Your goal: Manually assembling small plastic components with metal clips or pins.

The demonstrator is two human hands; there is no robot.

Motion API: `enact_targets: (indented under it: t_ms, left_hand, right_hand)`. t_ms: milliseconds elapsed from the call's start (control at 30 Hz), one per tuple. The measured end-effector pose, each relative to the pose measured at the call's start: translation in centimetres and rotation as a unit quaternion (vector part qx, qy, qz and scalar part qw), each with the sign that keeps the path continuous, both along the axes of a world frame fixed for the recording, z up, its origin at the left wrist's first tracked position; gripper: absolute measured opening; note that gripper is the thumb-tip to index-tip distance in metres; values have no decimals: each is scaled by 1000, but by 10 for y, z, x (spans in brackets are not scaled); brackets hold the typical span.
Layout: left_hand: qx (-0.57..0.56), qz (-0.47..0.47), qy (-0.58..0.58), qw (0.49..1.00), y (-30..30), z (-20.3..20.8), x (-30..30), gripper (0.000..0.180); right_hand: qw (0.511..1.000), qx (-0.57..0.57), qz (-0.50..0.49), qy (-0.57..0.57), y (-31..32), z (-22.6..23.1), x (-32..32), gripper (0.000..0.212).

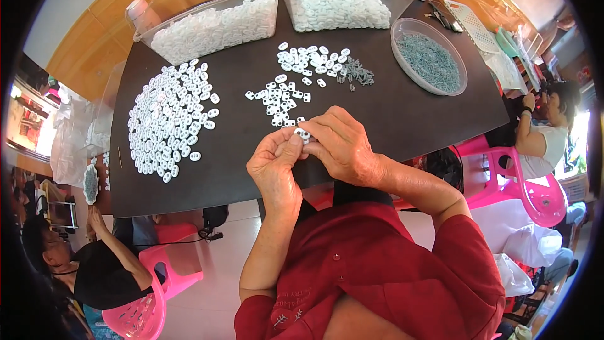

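Note:
My left hand (277, 165) and my right hand (345, 145) meet at the near middle of the dark table, fingers closed in a pinch. Between their fingertips sits a small white plastic piece with dark holes (302, 133), partly covered by the fingers. Just beyond the hands lies a loose group of white rectangular pieces with holes (277, 104). Farther back are white oval pieces (308, 58), and beside them a little heap of grey pins (357, 73). A wide pile of white oval pieces (165, 119) spreads over the table's left side.
Two clear bins (278, 9) of white pieces line the back edge. At the right stands a round tub (465, 75) full of grey pins, near dark-handled tools (445, 19). People sit at the left (104, 264) and right (541, 129) on pink chairs.

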State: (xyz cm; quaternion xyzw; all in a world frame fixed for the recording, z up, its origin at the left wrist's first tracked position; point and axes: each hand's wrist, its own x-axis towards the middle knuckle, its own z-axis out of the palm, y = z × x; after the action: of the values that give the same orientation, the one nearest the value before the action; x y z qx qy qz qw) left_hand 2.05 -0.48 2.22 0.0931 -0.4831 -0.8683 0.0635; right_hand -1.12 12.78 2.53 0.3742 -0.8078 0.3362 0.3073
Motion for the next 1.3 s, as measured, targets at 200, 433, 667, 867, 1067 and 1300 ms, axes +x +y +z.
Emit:
enact_targets:
  t_ms: [200, 433, 667, 867, 1067, 1300]
  left_hand:
    - [7, -6, 10, 1000, 2, 3, 3, 10]
    - [-36, -25, 53, 998, 0, -2, 4, 14]
    - [-33, -15, 104, 994, 1, -3, 7, 21]
    - [-44, -3, 128, 991, 1, -3, 10, 23]
    - [-62, 13, 135, 989, 1, -6, 12, 22]
    - [-50, 48, 186, 980, 7, -17, 13, 19]
  right_hand:
    - [1000, 1, 6, 24, 1, 2, 1, 35]
    - [999, -27, 19, -36, 7, 6, 3, 31]
    - [996, -55, 39, -52, 6, 9, 5, 32]
    - [998, -48, 42, -15, 7, 8, 5, 33]
    - [996, -52, 73, -21, 6, 9, 5, 37]
    - [995, -56, 85, 3, 6, 6, 4, 40]
